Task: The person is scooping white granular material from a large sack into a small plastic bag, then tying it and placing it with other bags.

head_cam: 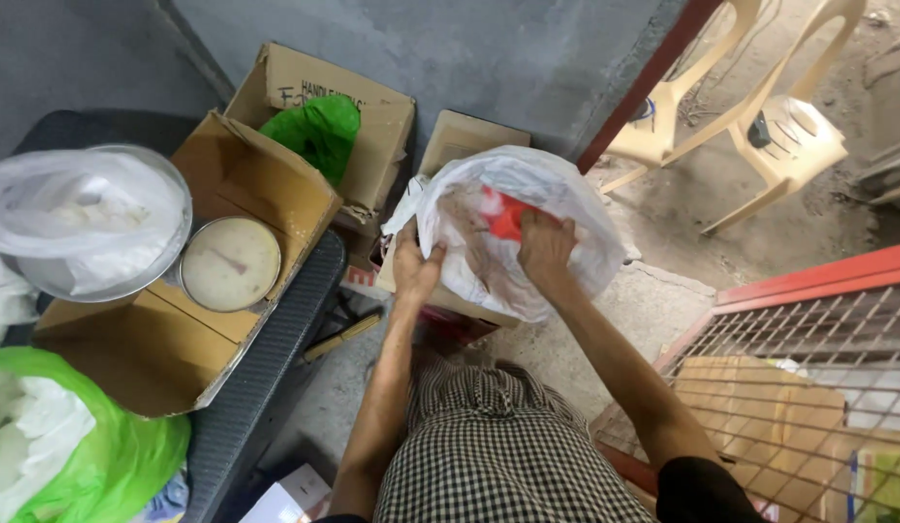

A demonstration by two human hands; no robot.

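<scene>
A large white plastic bag (566,208) stands open on a cardboard box in front of me. My left hand (414,266) grips the bag's near left rim and holds it open. My right hand (545,247) reaches inside the bag, fingers closed around a red scoop-like thing (505,215) that lies in pale brownish grain or powder. The lower part of the red thing is hidden by my fingers.
A weighing scale with a round dial (229,263) and a bag-lined metal pan (82,228) sits in an open cardboard box (276,189) at left. Green plastic bags (319,131) lie behind and at lower left. Beige plastic chairs (760,126) stand far right; a red wire-mesh frame (808,320) is at right.
</scene>
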